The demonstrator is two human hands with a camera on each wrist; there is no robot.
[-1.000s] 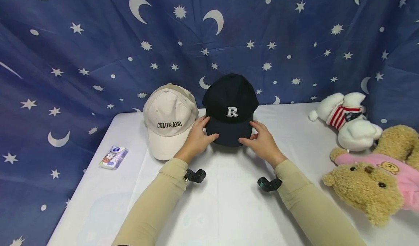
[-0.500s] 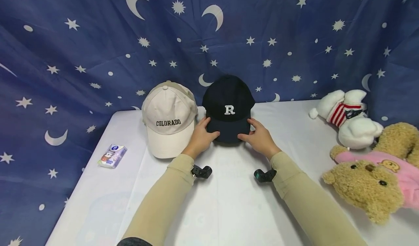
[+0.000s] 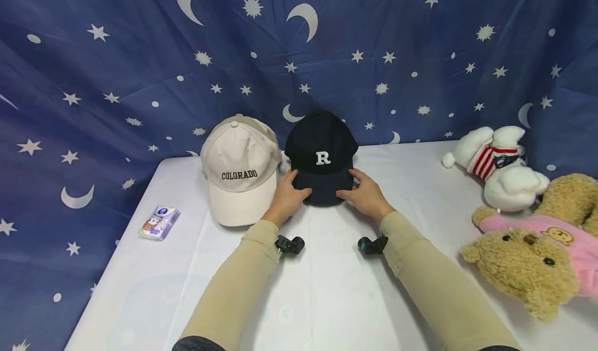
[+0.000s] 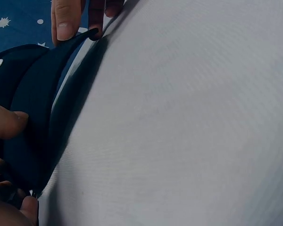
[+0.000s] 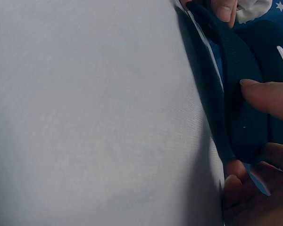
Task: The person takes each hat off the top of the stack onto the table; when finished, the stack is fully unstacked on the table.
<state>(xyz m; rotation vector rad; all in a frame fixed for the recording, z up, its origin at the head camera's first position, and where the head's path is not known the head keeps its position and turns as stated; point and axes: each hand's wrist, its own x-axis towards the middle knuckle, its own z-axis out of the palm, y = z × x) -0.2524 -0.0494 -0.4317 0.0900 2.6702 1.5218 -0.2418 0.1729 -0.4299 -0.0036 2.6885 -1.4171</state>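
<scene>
A dark navy baseball cap (image 3: 322, 138) with a white letter R stands at the back of the table, brim toward me. My left hand (image 3: 286, 198) grips the left side of its brim, and my right hand (image 3: 366, 192) the right side. In both wrist views each thumb lies on top of the brim (image 5: 247, 113) while other fingers are at its edge and underneath. Right beside it on the left is a beige cap (image 3: 243, 169) lettered COLORADO, close to my left hand, with another cap's crown showing behind it.
A small purple tissue pack (image 3: 160, 223) lies at the table's left. On the right are a white plush toy (image 3: 509, 185) in a red-striped top and a tan teddy bear (image 3: 523, 262) in pink. A blue star-patterned curtain (image 3: 345, 44) hangs behind the white table (image 3: 322, 288).
Both hands have shifted the navy cap slightly left and lower, nearer the beige cap. The right hand moved left with it. The head view has tilted a little.
</scene>
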